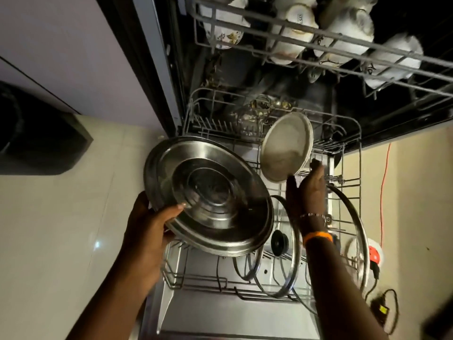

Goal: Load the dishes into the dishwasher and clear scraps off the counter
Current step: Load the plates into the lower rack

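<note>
My left hand [149,224] grips the rim of a large steel plate [208,195], with smaller steel dishes stacked inside it, held over the left of the dishwasher's lower rack [353,168]. My right hand [307,190] holds the lower edge of a smaller steel plate [285,147], tilted on edge above the rack's middle. Two glass lids [289,246] stand upright in the rack near me; one has a black knob. The upper rack [318,28] holds several white cups and bowls upside down.
The open dishwasher door [220,317] lies flat below the rack. A black bin [41,141] stands on the tiled floor at left. On the right floor lie an orange cord [383,187], a plug board and a black cable.
</note>
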Available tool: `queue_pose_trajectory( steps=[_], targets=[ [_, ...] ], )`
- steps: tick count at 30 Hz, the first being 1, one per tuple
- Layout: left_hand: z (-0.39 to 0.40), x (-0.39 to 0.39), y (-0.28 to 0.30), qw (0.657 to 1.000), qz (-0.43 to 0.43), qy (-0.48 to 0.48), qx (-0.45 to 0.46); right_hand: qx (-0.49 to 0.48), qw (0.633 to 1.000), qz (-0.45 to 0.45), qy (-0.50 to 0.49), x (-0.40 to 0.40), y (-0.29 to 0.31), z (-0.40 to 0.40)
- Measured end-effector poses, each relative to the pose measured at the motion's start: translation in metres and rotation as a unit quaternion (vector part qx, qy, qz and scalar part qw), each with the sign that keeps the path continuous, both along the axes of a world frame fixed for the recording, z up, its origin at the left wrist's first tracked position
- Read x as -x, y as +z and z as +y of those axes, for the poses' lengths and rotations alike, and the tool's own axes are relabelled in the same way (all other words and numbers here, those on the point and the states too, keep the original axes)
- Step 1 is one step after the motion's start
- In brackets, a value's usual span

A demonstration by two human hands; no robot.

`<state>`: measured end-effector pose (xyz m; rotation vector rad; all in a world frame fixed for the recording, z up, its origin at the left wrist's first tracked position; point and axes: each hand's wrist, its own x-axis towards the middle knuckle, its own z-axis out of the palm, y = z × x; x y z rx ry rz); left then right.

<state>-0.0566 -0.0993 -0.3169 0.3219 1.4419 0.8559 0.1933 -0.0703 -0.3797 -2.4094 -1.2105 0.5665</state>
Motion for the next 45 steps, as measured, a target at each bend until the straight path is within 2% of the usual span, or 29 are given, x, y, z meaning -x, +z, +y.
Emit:
queue_pose_trajectory(
  steps=[1, 2, 3, 4, 5, 8, 11, 16, 18, 21, 23, 26, 35, 40, 45],
  targets=[
    [-0.007, 0.005, 0.0, 1.0, -0.015, 0.007, 0.006, -0.022, 0.999, 0.035, -0.005, 0.008, 0.006, -0.014],
    [-0.013, 0.009, -0.002, 0.999, -0.031, 0.013, 0.012, -0.025, 0.99, 0.133, -0.038, 0.02, 0.015, -0.026],
    [-0.019, 0.012, -0.004, 0.999, -0.047, 0.019, 0.018, -0.017, 0.962, 0.259, -0.084, 0.031, 0.022, -0.037],
    [-0.026, 0.016, -0.006, 0.998, -0.059, 0.025, 0.027, -0.002, 0.919, 0.373, -0.128, 0.042, 0.029, -0.048],
    [-0.032, 0.021, -0.007, 0.996, -0.072, 0.032, 0.035, 0.0, 0.879, 0.45, -0.157, 0.05, 0.033, -0.058],
    [-0.051, 0.036, -0.011, 0.994, -0.085, 0.037, 0.059, -0.024, 0.846, 0.502, -0.176, 0.061, 0.041, -0.081],
    [-0.068, 0.049, -0.01, 0.996, -0.047, -0.025, 0.074, -0.048, 0.858, 0.486, -0.159, 0.073, 0.057, -0.096],
    [-0.081, 0.059, -0.017, 0.989, 0.023, -0.033, 0.142, -0.056, 0.9, 0.431, -0.018, 0.087, 0.099, -0.104],
    [-0.088, 0.066, -0.02, 0.987, 0.052, -0.081, 0.129, -0.063, 0.932, 0.355, 0.039, 0.096, 0.109, -0.103],
    [-0.1, 0.076, -0.019, 0.981, 0.049, -0.142, 0.119, -0.06, 0.969, 0.22, 0.091, 0.114, 0.107, -0.107],
    [-0.104, 0.079, -0.018, 0.979, 0.046, -0.163, 0.116, -0.049, 0.983, 0.138, 0.114, 0.125, 0.1, -0.111],
    [-0.108, 0.081, -0.016, 0.979, 0.05, -0.159, 0.116, -0.046, 0.989, 0.069, 0.121, 0.143, 0.09, -0.117],
    [-0.112, 0.076, -0.017, 0.984, 0.052, -0.132, 0.108, 0.023, 0.989, 0.025, 0.145, 0.171, 0.05, -0.139],
    [-0.112, 0.07, -0.017, 0.983, 0.061, -0.138, 0.102, 0.045, 0.983, 0.057, 0.17, 0.172, 0.036, -0.131],
    [-0.109, 0.065, -0.018, 0.983, 0.051, -0.145, 0.103, 0.06, 0.985, 0.041, 0.157, 0.17, 0.04, -0.12]
  ],
)
